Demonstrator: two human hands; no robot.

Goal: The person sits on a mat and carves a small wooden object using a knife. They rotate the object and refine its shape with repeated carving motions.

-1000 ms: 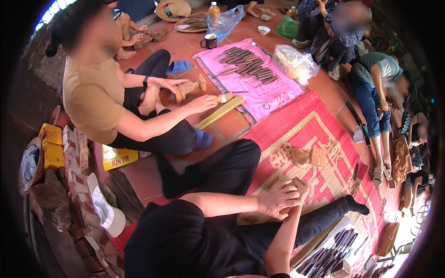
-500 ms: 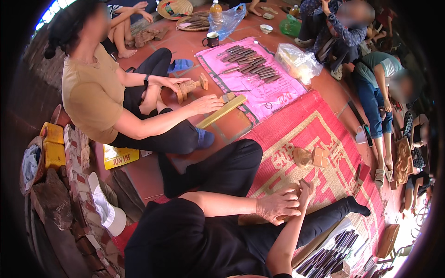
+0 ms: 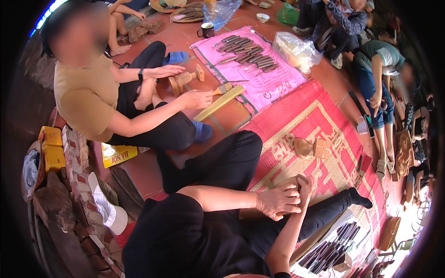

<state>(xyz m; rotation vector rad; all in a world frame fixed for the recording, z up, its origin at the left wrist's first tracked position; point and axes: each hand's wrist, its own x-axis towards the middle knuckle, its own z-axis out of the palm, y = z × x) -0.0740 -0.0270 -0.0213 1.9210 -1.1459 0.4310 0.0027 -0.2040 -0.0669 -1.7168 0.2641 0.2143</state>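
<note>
two bare hands meet: the left hand (image 3: 278,202) is bent against the right hand (image 3: 304,187), fingers curled together, but whether they clamp something, i cannot tell. at one o'clock from them, a light-brown wooden block (image 3: 321,148) with crossing grooves lies untouched on the red-and-beige woven mat (image 3: 287,111). its grooves look made; the remaining work cannot be judged. dark slender tools (image 3: 330,249) rest at five o'clock.
</note>
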